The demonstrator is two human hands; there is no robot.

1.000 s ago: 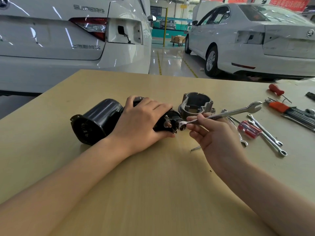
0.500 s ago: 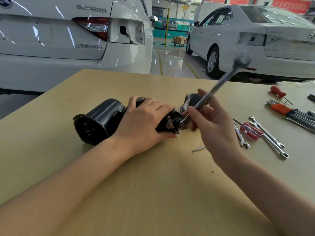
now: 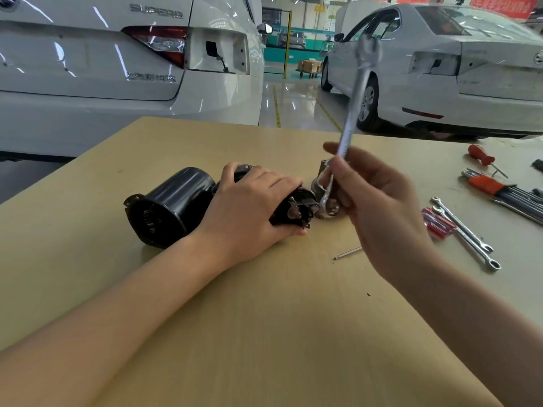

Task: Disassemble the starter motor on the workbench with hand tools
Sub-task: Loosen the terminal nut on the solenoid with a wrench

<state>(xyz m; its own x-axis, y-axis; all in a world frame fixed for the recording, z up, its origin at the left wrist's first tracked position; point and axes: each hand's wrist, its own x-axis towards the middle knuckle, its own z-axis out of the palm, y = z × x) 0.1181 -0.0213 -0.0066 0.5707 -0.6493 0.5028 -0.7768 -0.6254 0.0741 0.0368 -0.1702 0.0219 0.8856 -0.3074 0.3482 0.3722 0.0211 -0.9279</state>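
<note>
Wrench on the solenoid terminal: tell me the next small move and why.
Probably swing the wrench handle on round for another turn of the nut. Its lower end sits at the terminal end of the starter motor, its shaft stands nearly upright and blurred in the right hand, and the left hand presses the motor body against the workbench.

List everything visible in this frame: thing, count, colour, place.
starter motor: 1, black, workbench left of centre
wrench: 1, silver, raised, lower end at motor terminals
metal housing: 1, grey, mostly hidden behind the right hand
spare wrenches: 2, silver, right
screwdrivers: 2, red handles, right
hex key set: 1, orange holder, far right
loose pin: 1, silver, centre
workbench: 1, tan
cars: 2, white, behind
left hand: on motor
right hand: grip on wrench
</note>
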